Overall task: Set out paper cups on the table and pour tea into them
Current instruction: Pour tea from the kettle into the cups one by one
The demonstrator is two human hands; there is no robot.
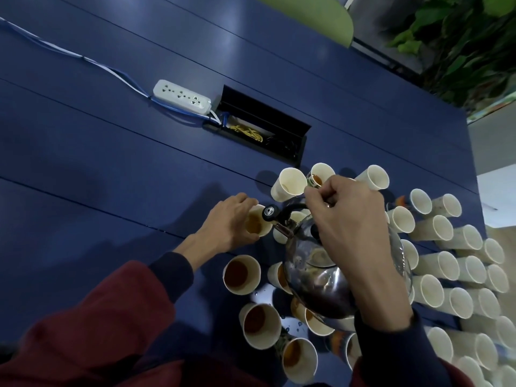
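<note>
Cups (427, 294) packed nr table (111, 169) rt edge, open room left — kettle (315, 277) above

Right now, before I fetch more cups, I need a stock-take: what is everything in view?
table: one, dark blue, fills the view
filled cups: at least seven, white, brown tea, around the kettle
held cup: one, white, part-filled, under the spout
empty cups: many, white, packed on the right
kettle: one, shiny steel, above the cups
power strip: one, white, beside the cable box
cable box: one, black, lid open, sunk in the table
cables: blue and white, far left
chair: one, green, beyond the table
plants: green, top right
left hand: grips the held cup
right hand: grips the kettle handle
</note>
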